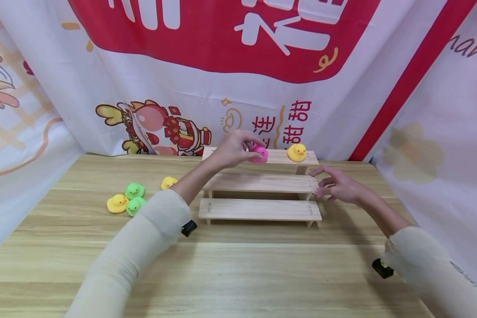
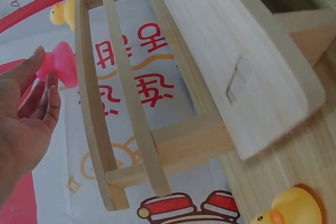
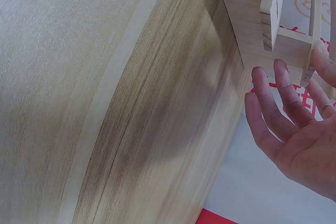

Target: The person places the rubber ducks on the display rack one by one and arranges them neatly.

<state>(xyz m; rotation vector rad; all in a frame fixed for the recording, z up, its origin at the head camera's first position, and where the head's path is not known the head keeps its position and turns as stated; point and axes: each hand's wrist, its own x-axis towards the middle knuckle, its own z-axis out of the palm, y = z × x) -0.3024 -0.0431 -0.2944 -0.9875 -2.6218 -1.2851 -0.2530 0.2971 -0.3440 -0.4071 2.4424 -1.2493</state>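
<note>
My left hand (image 1: 235, 148) pinches a pink rubber duck (image 1: 261, 153) between thumb and fingers, at the top tier of a three-tier wooden stand (image 1: 260, 208). In the left wrist view the pink duck (image 2: 62, 65) is right beside the top tier's edge. To its right, a yellow rubber duck (image 1: 297, 152) sits on that same tier. My right hand (image 1: 338, 185) is at the right end of the middle tier. The right wrist view shows thumb and index finger around the tier's end, the other fingers of the hand (image 3: 294, 129) loosely spread.
Left of the stand, two green ducks (image 1: 134, 191) and a yellow duck (image 1: 117, 203) cluster on the wooden table (image 1: 238, 274). Another yellow duck (image 1: 168, 182) lies nearer the stand, partly behind the left forearm. A printed cloth (image 1: 175, 79) hangs behind the stand.
</note>
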